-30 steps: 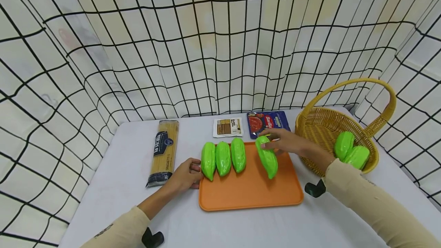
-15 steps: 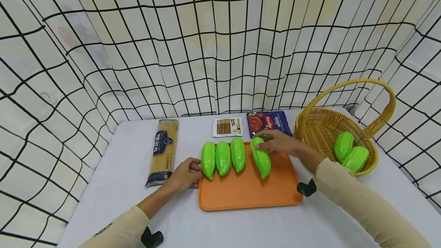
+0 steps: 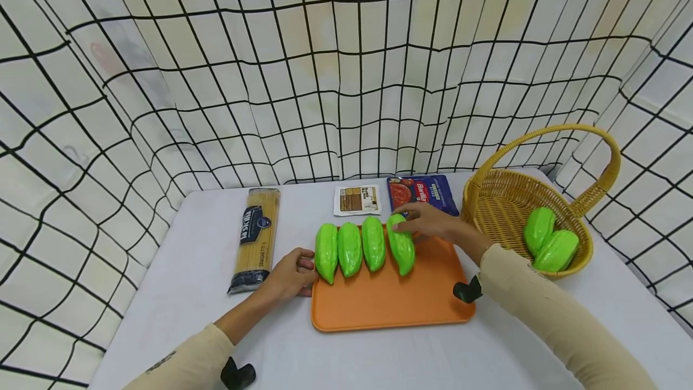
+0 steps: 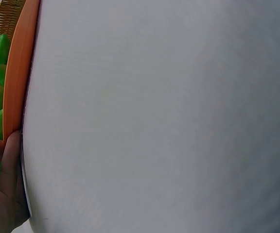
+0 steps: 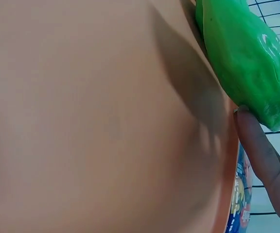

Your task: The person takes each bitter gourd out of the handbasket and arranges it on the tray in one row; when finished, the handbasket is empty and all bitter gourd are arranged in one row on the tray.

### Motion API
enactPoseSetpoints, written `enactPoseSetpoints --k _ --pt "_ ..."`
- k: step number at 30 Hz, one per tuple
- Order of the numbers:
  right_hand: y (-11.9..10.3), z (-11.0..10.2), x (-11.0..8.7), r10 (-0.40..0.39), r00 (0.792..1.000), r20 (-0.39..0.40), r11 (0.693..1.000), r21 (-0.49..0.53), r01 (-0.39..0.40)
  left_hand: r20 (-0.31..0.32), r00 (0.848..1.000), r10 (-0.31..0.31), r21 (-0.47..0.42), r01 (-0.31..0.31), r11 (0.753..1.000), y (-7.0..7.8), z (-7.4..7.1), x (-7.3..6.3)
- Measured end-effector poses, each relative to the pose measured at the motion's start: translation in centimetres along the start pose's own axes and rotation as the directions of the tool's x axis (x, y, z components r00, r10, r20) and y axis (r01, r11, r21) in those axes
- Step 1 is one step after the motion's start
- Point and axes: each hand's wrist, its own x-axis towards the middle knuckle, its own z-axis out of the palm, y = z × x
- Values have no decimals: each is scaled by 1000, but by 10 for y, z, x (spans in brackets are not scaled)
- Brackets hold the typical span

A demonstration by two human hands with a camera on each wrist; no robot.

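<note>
My right hand (image 3: 429, 220) holds a glossy green pepper (image 3: 402, 248) by its far end, above the right half of the orange tray (image 3: 390, 306). In the right wrist view, a finger (image 5: 259, 141) touches the blunt end of that pepper (image 5: 247, 58), which casts a shadow on the tray. Three more peppers lie side by side along the tray's left part: the leftmost (image 3: 326, 251), a second (image 3: 350, 250) and a third (image 3: 374, 244). My left hand (image 3: 292, 274) pinches the tray's left edge; the left wrist view shows thumb and finger at the rim (image 4: 21, 73).
A wicker basket (image 3: 498, 197) with a tall handle stands at the right, two peppers (image 3: 557, 250) inside. Behind the tray lie a small white packet (image 3: 357, 200) and a blue Barilla pouch (image 3: 441, 192). A spaghetti pack (image 3: 255, 239) lies left. Black netting surrounds the table.
My right hand has carried its pepper leftward over the tray, close to the row of three. The left hand has stayed at the tray's edge.
</note>
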Motion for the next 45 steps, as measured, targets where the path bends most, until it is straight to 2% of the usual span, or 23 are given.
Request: enactPoseSetpoints --k 10,24,45 --pt "5 3 10 20 999 -32 998 -64 -22 -2 1000 -6 7 6 1000 0 0 -1" --pt "1 4 10 14 999 -52 995 -97 -19 1 1000 -8 6 8 1000 3 0 -2" --pt "7 8 17 47 997 -68 997 -65 -52 -1 1000 -11 -9 11 1000 0 0 -1"
